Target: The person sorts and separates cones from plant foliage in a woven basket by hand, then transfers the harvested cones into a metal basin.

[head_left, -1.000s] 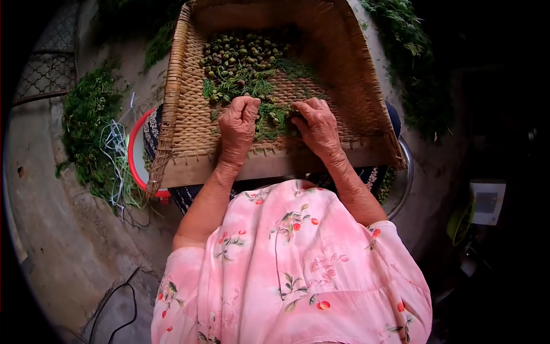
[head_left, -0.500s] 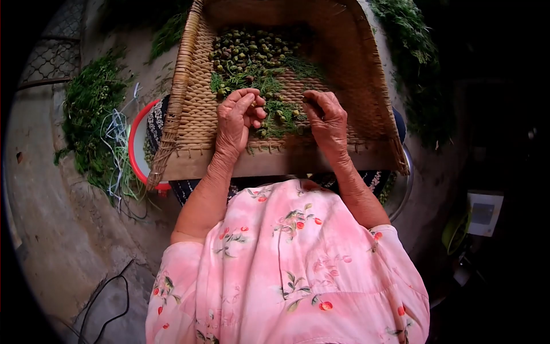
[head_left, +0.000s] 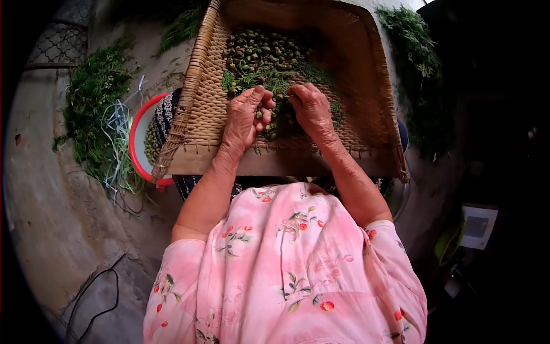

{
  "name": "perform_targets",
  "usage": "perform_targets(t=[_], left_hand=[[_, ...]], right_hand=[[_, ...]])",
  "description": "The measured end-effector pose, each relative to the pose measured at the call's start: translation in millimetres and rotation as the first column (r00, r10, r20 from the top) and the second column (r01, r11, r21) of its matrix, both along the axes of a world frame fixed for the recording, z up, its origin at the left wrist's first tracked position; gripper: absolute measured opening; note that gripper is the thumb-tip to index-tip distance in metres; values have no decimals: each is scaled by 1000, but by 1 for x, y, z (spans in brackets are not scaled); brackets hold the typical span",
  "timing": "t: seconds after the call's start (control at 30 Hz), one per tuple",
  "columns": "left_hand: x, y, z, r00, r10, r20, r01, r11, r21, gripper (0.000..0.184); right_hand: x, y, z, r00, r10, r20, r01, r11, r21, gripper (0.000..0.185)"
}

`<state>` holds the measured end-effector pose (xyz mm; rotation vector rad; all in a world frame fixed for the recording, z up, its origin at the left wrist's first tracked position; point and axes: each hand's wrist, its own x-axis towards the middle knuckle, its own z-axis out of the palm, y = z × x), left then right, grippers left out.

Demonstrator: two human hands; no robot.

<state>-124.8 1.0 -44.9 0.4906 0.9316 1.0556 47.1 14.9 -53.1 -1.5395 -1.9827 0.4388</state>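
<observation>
A woven basket tray (head_left: 197, 117) lies across my lap. Small round green-brown cones (head_left: 260, 49) are heaped in its upper part, with feathery green sprigs (head_left: 275, 80) below them. My left hand (head_left: 246, 114) is curled above the near part of the tray, fingers bent round small green pieces that are partly hidden. Close to its right, my right hand (head_left: 312, 109) has thumb and forefinger pinched together over the sprigs; whatever is between the fingertips is too small to make out.
A red-rimmed basin (head_left: 134, 140) with green pieces inside stands left of the tray. Beyond it are pale strings (head_left: 117, 143) and piled green branches (head_left: 94, 103). More branches (head_left: 409, 43) lie at the upper right. A black cable (head_left: 94, 278) is on the floor, and a white device (head_left: 479, 226) sits at the right.
My right hand has moved left, closer to my left hand. My left hand has turned with its fingers curled inward. The tray appears slightly farther right in view.
</observation>
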Motion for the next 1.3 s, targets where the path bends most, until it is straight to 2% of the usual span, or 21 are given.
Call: perform_targets(t=[0.07, 0.13, 0.27, 0.33, 0.37, 0.4, 0.47, 0.5, 0.6, 0.67, 0.73, 0.77, 0.87, 0.9, 0.97, 1.0, 1.07, 1.17, 1.3], left_hand=[[0, 0, 0, 1000, 3, -12, -3, 1000, -4, 28], [0, 1, -1, 1000, 9, 0, -9, 1000, -1, 28], [1, 1, -6, 1000, 14, 9, -14, 1000, 8, 26], [1, 1, -4, 1000, 14, 5, -14, 1000, 6, 25], [1, 0, -3, 1000, 14, -1, -14, 1000, 2, 24], [1, 0, -3, 1000, 14, 0, -14, 1000, 3, 24], [2, 1, -5, 1000, 1, -24, -1, 1000, 31, 29], [3, 2, -3, 1000, -4, -23, 4, 999, 32, 29], [1, 2, 2, 999, -34, -22, 34, 999, -2, 37], [-2, 3, 1, 999, -8, 38, 10, 998, -55, 42], [-6, 5, 1, 999, -18, 35, 18, 1000, -18, 43], [-7, 5, -1, 997, -7, 81, 12, 998, -56, 43], [-7, 5, 0, 993, 18, 116, -5, 993, -114, 40], [-7, 4, 0, 993, 20, 117, -7, 994, -111, 39], [-6, 4, -1, 992, 22, 122, -9, 994, -111, 37], [-6, 4, -1, 992, 26, 120, -13, 994, -108, 37], [-5, 4, -1, 991, 22, 133, -10, 996, -93, 36], [-5, 4, 1, 990, 18, 137, -6, 996, -88, 35], [-5, 4, 3, 991, 16, 130, -4, 995, -96, 35]], right_hand=[[-4, 2, -2, 1000, 22, 13, -21, 999, -34, 13], [-8, 3, 1, 993, 37, 112, -32, 998, -45, 14], [-6, 6, -3, 994, 26, 111, -20, 998, -53, 14], [-2, 6, -4, 982, -50, -185, 41, 998, -52, 14], [0, 5, -3, 957, -119, -266, 89, 989, -120, 15], [0, 4, -1, 957, -118, -265, 89, 989, -119, 15], [-1, 1, 3, 856, -183, -484, 123, 981, -153, 14], [-6, -1, 5, 826, -140, -547, 89, 989, -118, 14], [-27, -10, 30, 766, -79, -638, -63, 979, -196, 13], [-30, -9, 38, 780, -10, -625, -112, 981, -156, 12], [-30, -1, 35, 828, -52, -558, -19, 993, -121, 13], [-24, 8, 23, 846, -63, -529, 37, 998, -60, 13], [-2, 34, -10, 958, -162, -238, 181, 981, 64, 7], [1, 38, -12, 958, -158, -238, 178, 982, 65, 7], [3, 46, -15, 992, -122, -44, 128, 975, 180, 9], [2, 49, -18, 992, -117, -46, 124, 975, 182, 9], [-1, 53, -23, 996, -54, 65, 45, 990, 135, 12], [-3, 58, -22, 990, -56, 129, 42, 993, 110, 14], [-4, 62, -23, 991, -60, 120, 49, 994, 97, 17]])
